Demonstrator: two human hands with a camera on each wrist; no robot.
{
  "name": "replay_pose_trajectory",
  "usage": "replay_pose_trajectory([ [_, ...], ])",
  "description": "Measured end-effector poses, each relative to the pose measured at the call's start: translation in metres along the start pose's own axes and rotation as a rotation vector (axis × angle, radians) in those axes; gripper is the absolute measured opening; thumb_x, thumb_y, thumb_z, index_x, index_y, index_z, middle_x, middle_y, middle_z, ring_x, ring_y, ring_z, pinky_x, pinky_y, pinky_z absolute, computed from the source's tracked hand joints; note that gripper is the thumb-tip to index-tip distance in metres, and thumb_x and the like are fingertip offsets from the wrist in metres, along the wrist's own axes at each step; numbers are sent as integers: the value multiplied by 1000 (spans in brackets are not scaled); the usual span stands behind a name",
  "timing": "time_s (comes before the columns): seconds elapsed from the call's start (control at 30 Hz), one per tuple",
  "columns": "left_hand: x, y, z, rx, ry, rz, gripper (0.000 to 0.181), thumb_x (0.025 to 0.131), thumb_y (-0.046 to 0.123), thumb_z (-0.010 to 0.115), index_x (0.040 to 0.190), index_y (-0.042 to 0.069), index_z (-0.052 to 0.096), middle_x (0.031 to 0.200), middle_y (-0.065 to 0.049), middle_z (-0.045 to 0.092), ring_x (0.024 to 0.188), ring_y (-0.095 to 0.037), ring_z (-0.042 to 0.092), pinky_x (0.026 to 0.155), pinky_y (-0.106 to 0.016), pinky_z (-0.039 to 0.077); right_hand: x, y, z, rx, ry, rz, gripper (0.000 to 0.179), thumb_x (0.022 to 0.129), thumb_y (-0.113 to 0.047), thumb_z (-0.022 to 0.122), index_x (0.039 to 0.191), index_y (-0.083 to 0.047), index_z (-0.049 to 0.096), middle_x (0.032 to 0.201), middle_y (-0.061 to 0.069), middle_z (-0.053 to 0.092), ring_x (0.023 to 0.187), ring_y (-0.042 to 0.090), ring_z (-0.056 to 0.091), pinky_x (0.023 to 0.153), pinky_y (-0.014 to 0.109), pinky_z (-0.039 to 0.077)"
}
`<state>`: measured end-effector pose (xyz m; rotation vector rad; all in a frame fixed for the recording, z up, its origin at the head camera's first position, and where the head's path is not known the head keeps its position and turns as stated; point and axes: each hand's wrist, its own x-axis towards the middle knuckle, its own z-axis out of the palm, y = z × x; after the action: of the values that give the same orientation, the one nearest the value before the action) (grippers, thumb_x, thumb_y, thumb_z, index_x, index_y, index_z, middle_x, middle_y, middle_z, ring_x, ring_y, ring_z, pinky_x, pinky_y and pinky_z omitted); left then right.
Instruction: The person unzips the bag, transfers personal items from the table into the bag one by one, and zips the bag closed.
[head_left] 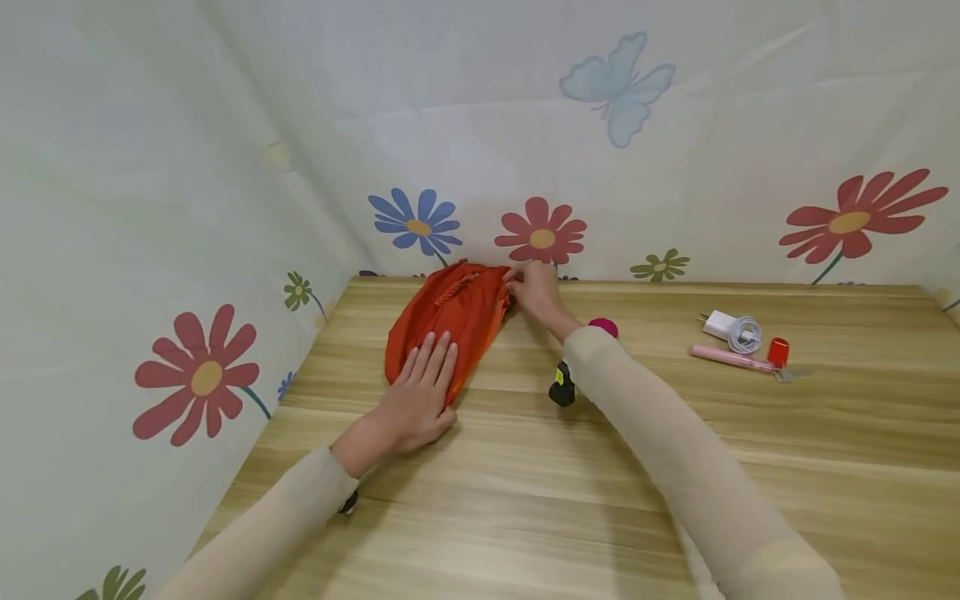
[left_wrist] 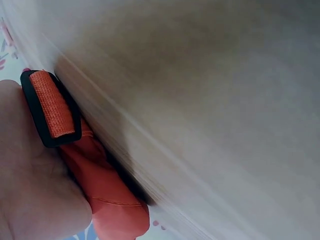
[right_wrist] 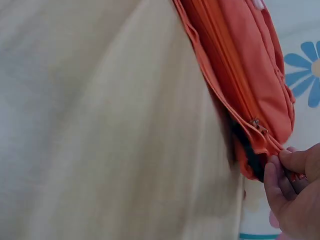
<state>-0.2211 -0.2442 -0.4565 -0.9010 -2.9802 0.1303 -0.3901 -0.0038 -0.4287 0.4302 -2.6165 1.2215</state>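
Observation:
An orange-red zippered bag point(head_left: 420, 321) lies at the back left of the wooden table, a braided cord on its top. My left hand point(head_left: 420, 400) rests on its near end with the fingers straight. Close by that hand in the left wrist view is a black buckle point(left_wrist: 39, 112) threaded with orange webbing point(left_wrist: 52, 105). At the bag's far right end my right hand point(head_left: 536, 292) pinches the edge between thumb and fingers. The right wrist view has the zipper slider point(right_wrist: 256, 123) right beside those fingertips, with the orange zipper running away from it.
A black object with a yellow patch point(head_left: 562, 387) shows beside my right cuff, and a pink round thing point(head_left: 603, 327) behind it. Farther right lie a white charger point(head_left: 718, 324) with coiled cable point(head_left: 745, 335), a pink stick-like tool point(head_left: 727, 357) and a small red item point(head_left: 778, 352). Printed curtains border the table.

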Motion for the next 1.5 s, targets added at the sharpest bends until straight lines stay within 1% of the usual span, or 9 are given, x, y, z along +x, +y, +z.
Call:
replay_pose_trajectory([
  [0.23,-3,5,5,12,6,15,87,98,35,48,161,-3,2,169,-21,-9,155,-42,-9,125,-57,7,17,2,-13,-43,37,80,18,98,-5,65,106,-1,80,110,10,76,110,27,65,102,41,49],
  [0.4,-3,6,7,-18,21,12,89,96,35,49,161,-4,1,169,-22,-10,154,-42,-11,124,-57,4,20,6,-9,-22,43,55,18,98,-5,65,106,0,79,111,12,76,109,29,65,99,42,51],
  [0.77,2,4,11,-4,16,25,89,98,36,48,161,-4,-1,168,-21,-12,154,-41,-14,124,-58,4,21,11,-5,-44,67,107,18,98,-5,64,107,-1,79,108,13,76,107,30,66,98,43,52],
  [0.97,1,4,9,-12,-13,17,90,98,37,48,161,-4,-2,168,-22,-14,154,-42,-15,124,-58,3,20,9,-12,-115,-28,7,19,98,-5,65,110,0,78,111,13,75,108,29,66,98,41,53],
  [1.13,-1,6,-11,-29,-117,-1,89,104,47,46,162,-1,-2,168,-21,-12,154,-43,-12,124,-58,6,10,2,-29,-177,-153,-107,21,98,-7,65,115,1,75,114,14,74,103,29,66,94,40,55],
  [1.2,1,4,-22,-61,-150,-4,86,105,50,45,163,1,4,169,-20,-5,155,-42,-6,124,-58,9,3,0,-34,-197,-195,-145,22,98,-6,63,116,1,75,113,14,74,96,28,67,88,39,56],
  [1.27,6,0,-33,-81,-129,10,75,106,45,46,162,2,21,169,-20,12,155,-41,10,124,-56,17,-3,-2,-38,-215,-219,-182,23,98,-5,62,116,1,75,112,14,74,86,27,67,81,37,57],
  [1.4,28,-17,-57,-117,26,35,45,103,19,57,144,2,56,149,-18,52,138,-36,49,114,-50,40,-10,-4,-41,-212,-217,-240,23,97,-3,61,114,0,76,113,14,74,83,26,65,73,35,55],
  [1.5,51,-32,-69,-167,102,18,34,98,6,61,131,1,66,131,-15,66,119,-32,63,100,-45,53,-11,-6,-38,-191,-215,-264,22,98,-3,62,114,0,76,114,14,74,97,26,66,81,35,56],
])
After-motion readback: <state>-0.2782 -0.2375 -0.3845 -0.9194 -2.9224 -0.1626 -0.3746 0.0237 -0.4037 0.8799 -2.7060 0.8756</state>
